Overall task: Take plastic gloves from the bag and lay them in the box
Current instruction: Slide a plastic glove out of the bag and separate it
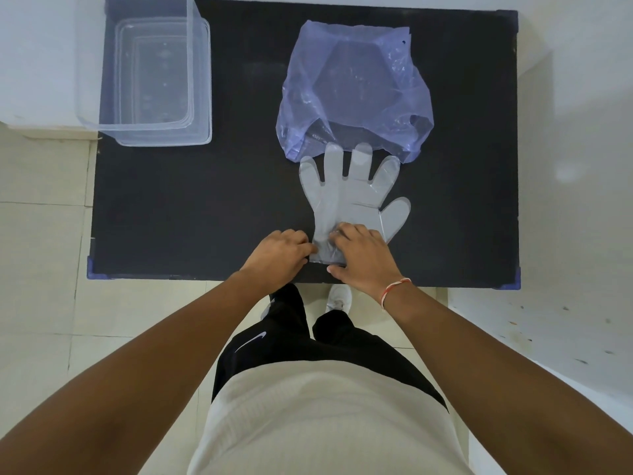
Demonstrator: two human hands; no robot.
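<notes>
A clear plastic glove (pixel 349 197) lies flat on the black table (pixel 205 200), fingers pointing away toward the mouth of a translucent purple bag (pixel 356 90). Its fingertips touch or slip just under the bag's near edge. My right hand (pixel 363 255) presses on the glove's cuff with the fingers bunching the plastic. My left hand (pixel 277 255) pinches the cuff's left edge near the table's front. A clear plastic box (pixel 154 73) stands at the far left corner and looks empty.
The table's front edge (pixel 239 277) runs just under my hands. Pale floor tiles surround the table. My legs and a white shoe (pixel 339 298) show below the edge.
</notes>
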